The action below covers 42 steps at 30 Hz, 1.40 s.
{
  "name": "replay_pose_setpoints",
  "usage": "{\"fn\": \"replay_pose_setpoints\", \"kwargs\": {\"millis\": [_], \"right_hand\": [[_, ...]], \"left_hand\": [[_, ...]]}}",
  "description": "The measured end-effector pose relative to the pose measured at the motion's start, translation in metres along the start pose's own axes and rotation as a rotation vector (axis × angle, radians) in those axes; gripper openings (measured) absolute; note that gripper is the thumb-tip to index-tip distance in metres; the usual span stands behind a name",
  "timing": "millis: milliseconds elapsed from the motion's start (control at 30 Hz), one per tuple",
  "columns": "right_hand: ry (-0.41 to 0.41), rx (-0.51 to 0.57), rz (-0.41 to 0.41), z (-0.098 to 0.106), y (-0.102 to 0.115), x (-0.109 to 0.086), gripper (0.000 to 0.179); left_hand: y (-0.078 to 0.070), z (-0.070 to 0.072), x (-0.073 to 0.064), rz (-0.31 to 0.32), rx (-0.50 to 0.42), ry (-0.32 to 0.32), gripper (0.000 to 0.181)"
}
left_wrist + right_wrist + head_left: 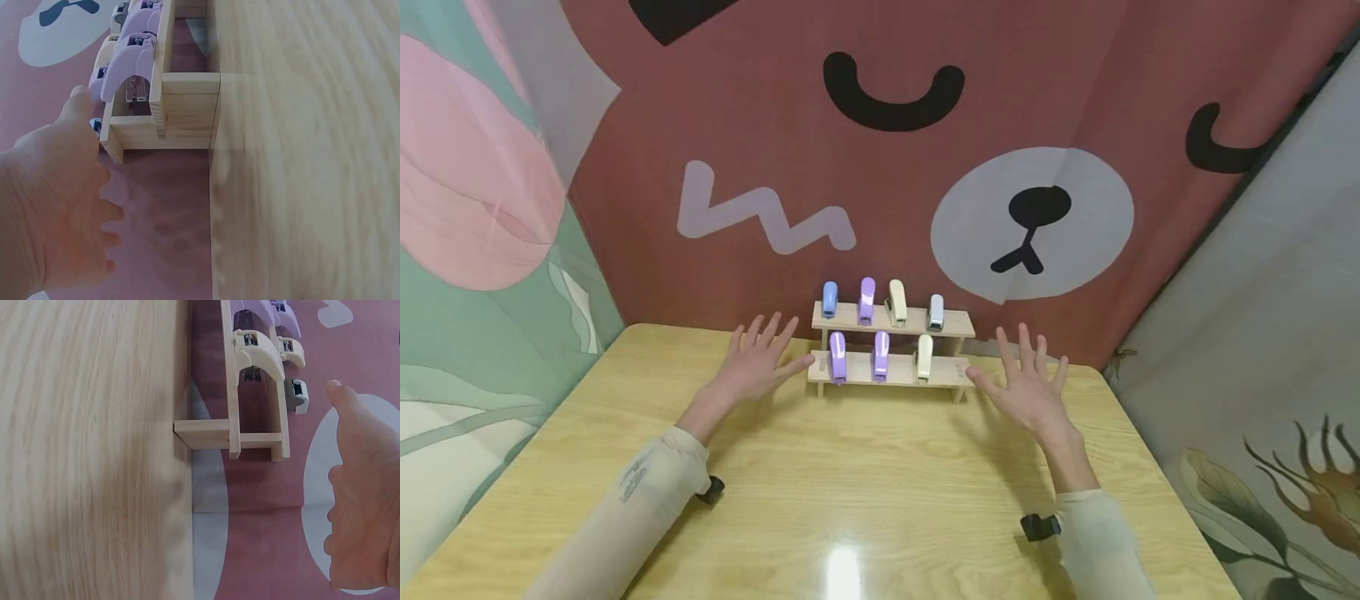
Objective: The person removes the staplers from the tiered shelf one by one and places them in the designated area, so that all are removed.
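Observation:
A two-tier wooden rack (901,374) stands near the back of the table and bears several small staplers. On the upper tier are a blue stapler (830,299), a purple one (867,301), a cream one (897,302) and a grey-blue one (936,312). The lower tier holds two purple staplers and a cream stapler (923,358). My left hand (756,362) is spread at the rack's left end, its thumb tip overlapping the lower tier's edge in the head view. Mirroring it at the right end, my right hand (1028,393) has its fingers straight and apart. Both hands hold nothing.
The wooden table (775,500) carries the rack. Behind it hangs a red-brown curtain (760,100) with a bear face, and patterned cloth (1262,350) hangs on the right. A small black device (1040,527) shows at the right wrist, another (711,492) at the left.

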State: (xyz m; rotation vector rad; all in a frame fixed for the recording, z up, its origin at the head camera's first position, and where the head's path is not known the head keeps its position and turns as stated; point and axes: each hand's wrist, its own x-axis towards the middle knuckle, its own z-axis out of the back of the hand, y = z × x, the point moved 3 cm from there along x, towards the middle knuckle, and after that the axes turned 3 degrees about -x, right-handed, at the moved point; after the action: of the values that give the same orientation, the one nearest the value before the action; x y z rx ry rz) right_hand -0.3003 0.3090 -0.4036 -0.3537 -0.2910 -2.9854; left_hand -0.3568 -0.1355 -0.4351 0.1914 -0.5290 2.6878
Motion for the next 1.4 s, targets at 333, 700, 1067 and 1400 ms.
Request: {"fn": "replay_pose_setpoints", "kwargs": {"millis": [333,700,1067,1400], "right_hand": [[-0.106,0.119,0.019,0.017,0.009,0.016,0.085],[-0.278,0.466,0.019,0.025,0.03,0.042,0.054],[-0.307,0.565,-0.009,0.026,0.043,0.052,0.029],[-0.3,0.573,-0.021,0.013,0.064,0.078,0.03]], "left_hand": [[-0.002,0.008,0.02,-0.029,-0.201,-0.089,0.082],[0.01,0.025,0.04,-0.001,-0.622,-0.328,0.051],[0.004,0.007,0.051,0.229,-1.137,-0.137,0.057],[0.005,-0.017,0.069,0.317,-1.528,-0.12,0.059]]}}
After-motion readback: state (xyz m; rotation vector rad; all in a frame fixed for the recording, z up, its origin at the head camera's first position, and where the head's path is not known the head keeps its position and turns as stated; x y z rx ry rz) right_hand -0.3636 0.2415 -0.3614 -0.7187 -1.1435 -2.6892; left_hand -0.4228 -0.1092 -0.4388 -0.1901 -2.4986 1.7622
